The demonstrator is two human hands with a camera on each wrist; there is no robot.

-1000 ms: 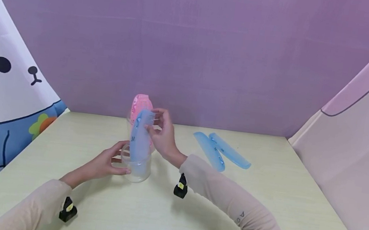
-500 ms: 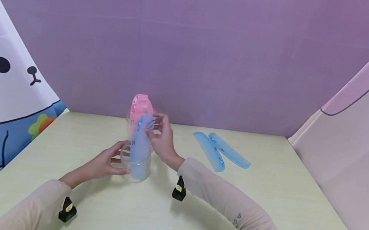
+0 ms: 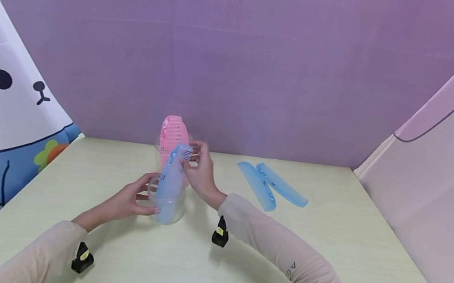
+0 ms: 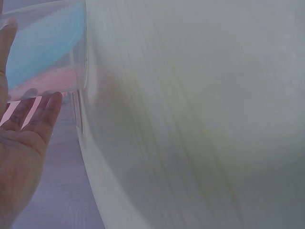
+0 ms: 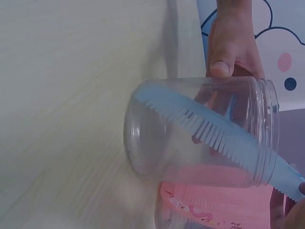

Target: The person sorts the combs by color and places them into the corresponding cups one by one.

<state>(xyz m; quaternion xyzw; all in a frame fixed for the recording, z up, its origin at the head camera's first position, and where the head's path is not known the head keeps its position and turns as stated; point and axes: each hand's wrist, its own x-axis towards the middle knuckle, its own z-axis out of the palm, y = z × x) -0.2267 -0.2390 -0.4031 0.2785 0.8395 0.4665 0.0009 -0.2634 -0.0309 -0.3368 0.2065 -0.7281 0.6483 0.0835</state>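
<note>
Blue comb (image 3: 172,177) standing tilted in clear jar (image 3: 167,204), mid-desk.
Left hand (image 3: 132,200) wraps jar's side, fingers curled round it; comb's lower end inside jar; right hand (image 3: 200,171) pinches comb's toothed top. Pink comb (image 3: 172,133) just behind.

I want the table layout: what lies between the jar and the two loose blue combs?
Only the right hand and bare table, per the head view, between jar and combs.

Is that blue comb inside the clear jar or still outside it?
Inside: the blue comb stands slanted in the clear jar, its top sticking out above the rim.
</note>
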